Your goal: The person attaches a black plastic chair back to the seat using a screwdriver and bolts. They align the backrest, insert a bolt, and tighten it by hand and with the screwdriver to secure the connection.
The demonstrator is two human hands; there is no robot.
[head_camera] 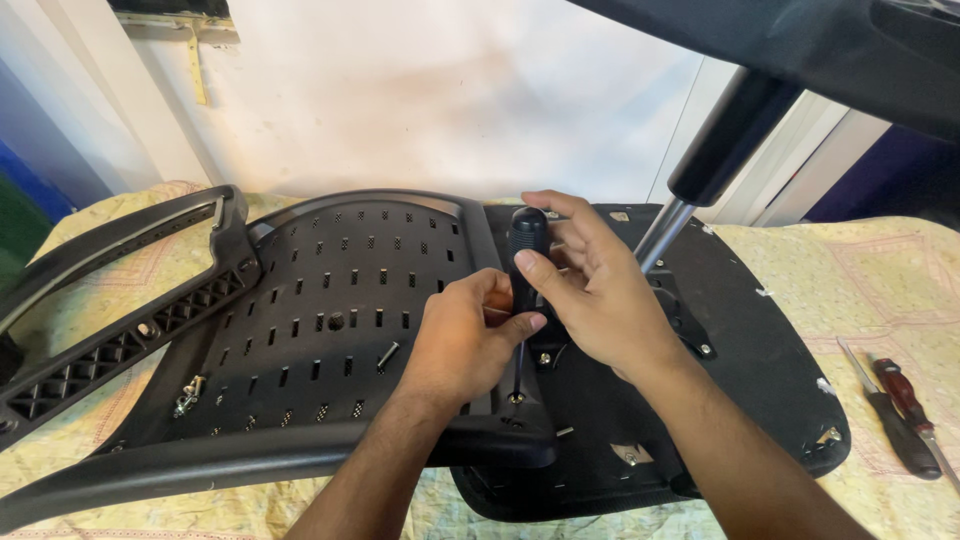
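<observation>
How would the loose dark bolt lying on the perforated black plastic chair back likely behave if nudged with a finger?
The loose dark bolt looks short and cylindrical, so it would probably roll rather than slide. The perforated black plastic chair back seems curved and slotted, so the bolt might drift downhill or catch in a slot. It is likely light but stiff metal.

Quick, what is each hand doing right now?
Left hand: closed around the lower shaft of the screwdriver.
Right hand: closed on the screwdriver's black handle.
</observation>
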